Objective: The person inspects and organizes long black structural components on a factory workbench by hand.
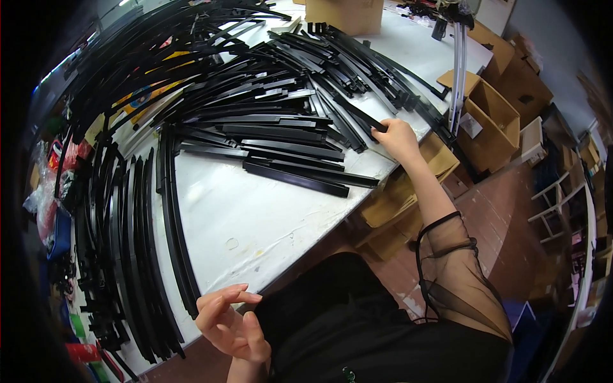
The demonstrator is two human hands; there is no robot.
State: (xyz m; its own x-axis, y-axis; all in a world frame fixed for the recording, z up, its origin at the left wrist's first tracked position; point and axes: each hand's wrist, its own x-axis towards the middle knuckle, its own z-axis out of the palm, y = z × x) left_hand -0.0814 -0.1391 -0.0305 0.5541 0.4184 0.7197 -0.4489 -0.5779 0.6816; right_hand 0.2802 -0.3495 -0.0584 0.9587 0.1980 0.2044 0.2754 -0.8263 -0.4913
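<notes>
My right hand (397, 140) reaches out over the table's right edge, its fingers wrapped round the near end of a long black plastic strip (359, 113). That strip slants away to the upper left, across a heap of similar strips. Close to my body, my left hand (233, 324) is raised by the table's near edge with its fingers apart and nothing in it. Beyond that hand, a long black strip (171, 210) runs lengthwise along the table. Between my hands, a short stack of black strips (294, 175) lies on the white table (220, 220).
More long strips (131, 255) line the table's left side, and a tangled pile (147, 51) rises at the far left. A cardboard box (345, 14) stands at the back. Open cartons (491, 112) sit off the right edge, with brown cardboard (399, 191) below the tabletop.
</notes>
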